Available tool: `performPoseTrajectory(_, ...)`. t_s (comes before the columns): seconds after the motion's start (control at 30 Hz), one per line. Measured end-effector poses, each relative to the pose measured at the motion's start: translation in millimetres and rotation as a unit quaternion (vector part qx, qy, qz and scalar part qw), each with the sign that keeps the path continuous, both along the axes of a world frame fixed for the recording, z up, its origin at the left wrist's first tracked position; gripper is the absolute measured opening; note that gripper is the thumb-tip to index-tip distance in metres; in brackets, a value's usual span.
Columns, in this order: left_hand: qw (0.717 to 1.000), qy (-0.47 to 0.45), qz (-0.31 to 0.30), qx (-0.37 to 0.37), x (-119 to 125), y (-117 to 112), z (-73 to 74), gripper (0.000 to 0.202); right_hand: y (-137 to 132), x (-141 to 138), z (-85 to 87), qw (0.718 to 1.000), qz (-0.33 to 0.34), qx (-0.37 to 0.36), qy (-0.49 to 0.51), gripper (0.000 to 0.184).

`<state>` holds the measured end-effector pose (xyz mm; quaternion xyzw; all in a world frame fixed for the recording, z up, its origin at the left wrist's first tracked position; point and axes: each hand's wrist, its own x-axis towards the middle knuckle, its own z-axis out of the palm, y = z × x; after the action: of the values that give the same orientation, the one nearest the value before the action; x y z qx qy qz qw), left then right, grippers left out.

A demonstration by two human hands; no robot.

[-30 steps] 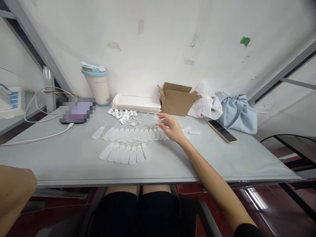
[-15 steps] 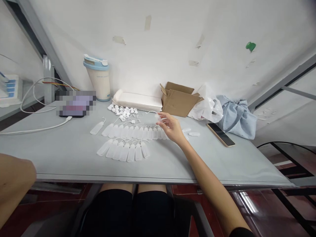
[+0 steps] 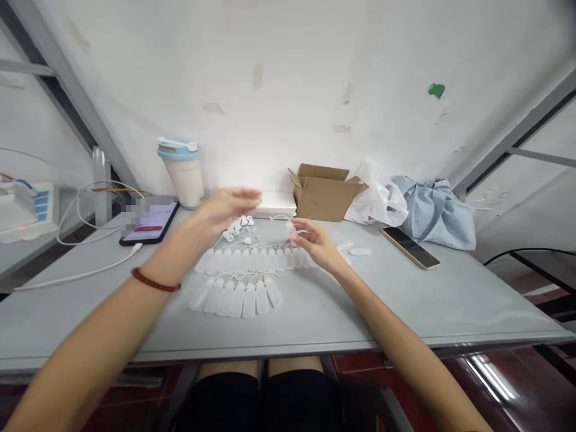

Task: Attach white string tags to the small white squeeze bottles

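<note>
My right hand [image 3: 315,241] pinches a small translucent plastic tag [image 3: 290,229] with a thin white loop curving up from it. Above a pile of small white plastic caps [image 3: 238,228] is my left hand [image 3: 227,209], blurred, its fingers stretched out and nothing visible in them. Below both hands, a row of translucent white tags [image 3: 245,260] with thin loops fans across the desk. A shorter row of the same tags [image 3: 236,299] lies nearer the front edge. Several loose translucent pieces [image 3: 360,252] rest right of my right hand.
Along the wall stand a cup with a blue lid [image 3: 182,174], a white stack [image 3: 276,204], an open cardboard box [image 3: 321,195], a plastic bag [image 3: 378,201] and a blue cloth bag [image 3: 436,210]. One phone [image 3: 155,221] is cabled at left; another phone [image 3: 410,247] lies right.
My left hand has come in from the left and reached over the caps; its arm now covers the lone tag at left. My right hand keeps its pinch. The view has shifted slightly.
</note>
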<state>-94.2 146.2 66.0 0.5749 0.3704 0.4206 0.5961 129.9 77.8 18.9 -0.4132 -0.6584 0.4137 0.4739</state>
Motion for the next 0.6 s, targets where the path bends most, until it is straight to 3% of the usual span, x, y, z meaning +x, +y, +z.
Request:
performPoseTrajectory(0.13, 0.997, 0.059, -0.053, 0.001, 14.4, -13.2, -14.3, 0.018, -3.6, -3.6, 4.5, 0.997, 0.042, -0.037, 0.045, 0.031)
performPoseTrajectory(0.27, 0.994, 0.042, -0.098, 0.038, 18.6, -28.7, -24.4, 0.021, -7.6, -6.9, 5.0, 0.994, 0.082, -0.058, 0.053, 0.031)
performPoseTrajectory(0.43, 0.989, 0.073, -0.093, 0.085, 16.0, -36.7, -25.6, 0.022, -9.5, -8.8, 3.2, 0.991, 0.097, -0.076, 0.055, 0.033)
performPoseTrajectory(0.6, 0.963, 0.153, -0.056, 0.217, 21.0, -45.5, -21.9, 0.021, -10.1, -8.9, 3.6, 0.988, 0.095, -0.095, 0.071, 0.031)
